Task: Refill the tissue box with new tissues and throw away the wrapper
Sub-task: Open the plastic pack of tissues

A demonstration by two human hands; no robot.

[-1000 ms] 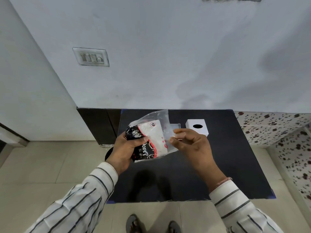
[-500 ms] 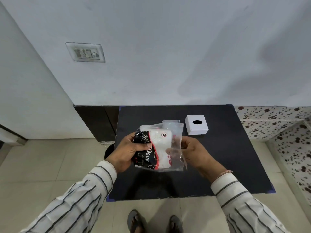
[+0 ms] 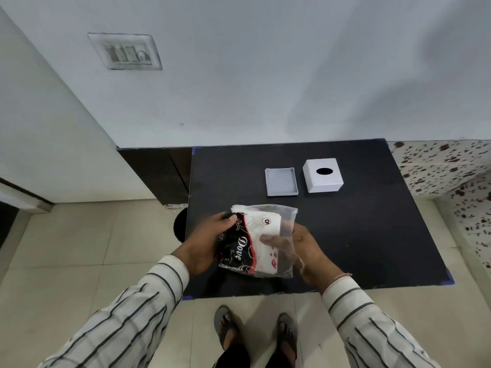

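- Nearest us, our left hand (image 3: pixel 206 241) grips the black printed end of the tissue pack (image 3: pixel 248 244), its fingers (image 3: pixel 229 220) curled over the top edge.
- Our right hand (image 3: pixel 301 247) holds the clear wrapper (image 3: pixel 288 227) at the pack's open end, its fingers (image 3: pixel 276 241) showing through the plastic.
- We hold the pack above the dark surface (image 3: pixel 372 235).
- Beyond the fingers lies the grey tray (image 3: pixel 281 181); just right of it stands the white tissue box (image 3: pixel 322 175).

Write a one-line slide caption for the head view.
Both hands, left hand and right hand, hold a tissue pack above the black table.
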